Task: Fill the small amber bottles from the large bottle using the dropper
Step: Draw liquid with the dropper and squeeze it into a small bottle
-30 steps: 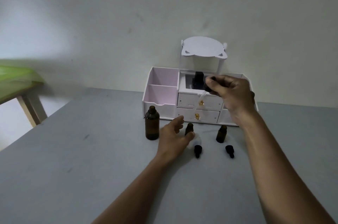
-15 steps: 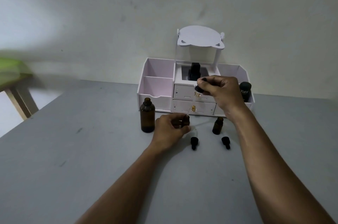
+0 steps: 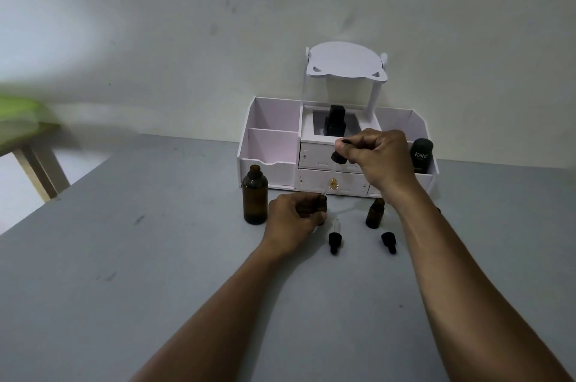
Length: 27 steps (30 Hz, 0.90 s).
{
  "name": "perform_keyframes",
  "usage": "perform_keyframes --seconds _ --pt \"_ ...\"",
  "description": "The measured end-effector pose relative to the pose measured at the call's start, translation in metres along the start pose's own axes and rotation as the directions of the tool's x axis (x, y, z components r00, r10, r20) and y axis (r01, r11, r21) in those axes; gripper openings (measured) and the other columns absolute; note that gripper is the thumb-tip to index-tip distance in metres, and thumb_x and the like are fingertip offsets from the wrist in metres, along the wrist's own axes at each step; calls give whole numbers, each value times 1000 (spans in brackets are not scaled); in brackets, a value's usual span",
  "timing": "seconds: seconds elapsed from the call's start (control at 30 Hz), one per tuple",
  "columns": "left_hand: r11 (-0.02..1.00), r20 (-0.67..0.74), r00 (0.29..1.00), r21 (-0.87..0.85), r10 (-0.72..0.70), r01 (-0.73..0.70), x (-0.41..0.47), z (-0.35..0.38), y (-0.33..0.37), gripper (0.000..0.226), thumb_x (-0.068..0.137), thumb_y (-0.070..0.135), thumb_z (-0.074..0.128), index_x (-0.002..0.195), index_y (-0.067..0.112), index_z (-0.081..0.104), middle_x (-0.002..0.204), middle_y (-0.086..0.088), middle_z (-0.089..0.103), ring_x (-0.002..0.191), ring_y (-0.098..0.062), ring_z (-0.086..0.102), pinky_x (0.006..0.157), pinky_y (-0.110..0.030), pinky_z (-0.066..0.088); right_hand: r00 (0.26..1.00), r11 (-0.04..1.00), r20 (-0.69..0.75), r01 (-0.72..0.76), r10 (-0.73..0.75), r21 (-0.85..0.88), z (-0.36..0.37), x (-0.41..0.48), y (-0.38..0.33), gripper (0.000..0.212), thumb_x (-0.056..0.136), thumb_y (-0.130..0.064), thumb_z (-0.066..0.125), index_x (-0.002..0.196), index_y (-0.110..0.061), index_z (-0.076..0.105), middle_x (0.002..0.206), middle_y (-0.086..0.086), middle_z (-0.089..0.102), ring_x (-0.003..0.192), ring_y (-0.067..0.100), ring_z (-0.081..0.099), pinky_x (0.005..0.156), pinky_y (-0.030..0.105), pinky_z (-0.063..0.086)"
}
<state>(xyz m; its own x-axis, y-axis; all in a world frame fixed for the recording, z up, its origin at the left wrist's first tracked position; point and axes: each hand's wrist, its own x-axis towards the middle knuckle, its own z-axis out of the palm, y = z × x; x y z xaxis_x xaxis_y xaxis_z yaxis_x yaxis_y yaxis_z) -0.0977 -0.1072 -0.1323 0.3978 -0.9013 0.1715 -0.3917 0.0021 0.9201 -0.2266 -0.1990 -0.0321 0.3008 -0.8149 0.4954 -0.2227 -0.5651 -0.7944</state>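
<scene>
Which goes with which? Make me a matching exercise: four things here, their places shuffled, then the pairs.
1 large bottle
2 dropper
3 Kahf bottle
4 black cap nearest left hand

A in right compartment of organizer
B pinched by right hand
C lying on table
D standing uncapped beside left hand

Pairs: 1-D, 2-B, 3-A, 4-C

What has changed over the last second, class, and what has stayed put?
The left hand, open a second ago, closed round a small bottle. The right hand lowered the dropper, tip down to that bottle's mouth. The large bottle, second small bottle and two caps stayed put.
</scene>
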Motion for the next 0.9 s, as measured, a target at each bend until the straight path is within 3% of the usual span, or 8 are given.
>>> perform_keyframes --seconds 0.2,0.4,0.53,0.63,0.7,0.77,0.83,0.9 --pt "1000 5 1000 -10 -9 10 0 -2 1 43 86 12 76 128 16 67 123 1 72 108 -6 66 104 -24 49 1000 1000 21 0 1 -8 -1 0 -1 14 83 -15 78 95 -9 79 87 1 75 72 3 67 76 25 57" --pt "999 0 999 -25 -36 36 -2 0 1 50 85 11 77 133 17 63 128 0 69 111 -10 65 106 -30 49 999 1000 41 -13 13 9 -3 -2 -8 16 85 -20 76 101 -17 78 90 -5 75 78 3 71 80 27 61" --pt "1000 -33 999 9 -25 25 -8 -2 -1 66 84 17 78 144 22 51 139 -1 60 110 -10 58 93 -22 48 999 997 -10 32 -31 67 -6 -1 -20 11 85 -22 77 96 -25 77 89 -9 76 82 2 72 81 30 62" --pt "990 -137 986 114 94 -79 -24 -10 -1 57 84 25 80 137 23 59 130 4 64 98 -5 61 85 -20 56 993 983 -89 89 -75 162 -8 -1 -38 10 87 -21 75 96 -24 76 85 -11 76 80 3 73 76 25 61" --pt "941 -294 898 197 326 -276 -34 -24 2 34 84 31 79 116 22 70 107 11 70 80 -5 65 69 -24 60 987 953 -133 120 -86 276 -5 -3 -53 8 88 -17 75 90 -25 76 77 -14 76 77 5 74 70 21 59" --pt "848 -436 727 256 530 -464 -37 -43 7 20 86 33 76 98 18 73 87 9 71 64 -7 63 55 -25 54 985 924 -158 126 -73 360 3 -4 -66 11 88 -15 74 86 -26 75 74 -16 76 78 7 74 69 22 59" --pt "834 -558 634 234 536 -499 -33 -64 7 19 84 31 77 95 16 73 80 4 69 63 -11 63 53 -26 51 986 886 -161 102 -31 452 16 -4 -75 11 87 -14 74 85 -24 76 74 -12 76 79 10 75 73 27 62" --pt "904 -628 672 130 393 -408 -27 -84 -1 28 81 35 78 104 20 71 88 6 70 75 -13 67 54 -25 52 987 860 -159 73 10 504 31 -5 -77 11 87 -12 74 83 -22 76 73 -8 77 75 11 75 74 30 62"
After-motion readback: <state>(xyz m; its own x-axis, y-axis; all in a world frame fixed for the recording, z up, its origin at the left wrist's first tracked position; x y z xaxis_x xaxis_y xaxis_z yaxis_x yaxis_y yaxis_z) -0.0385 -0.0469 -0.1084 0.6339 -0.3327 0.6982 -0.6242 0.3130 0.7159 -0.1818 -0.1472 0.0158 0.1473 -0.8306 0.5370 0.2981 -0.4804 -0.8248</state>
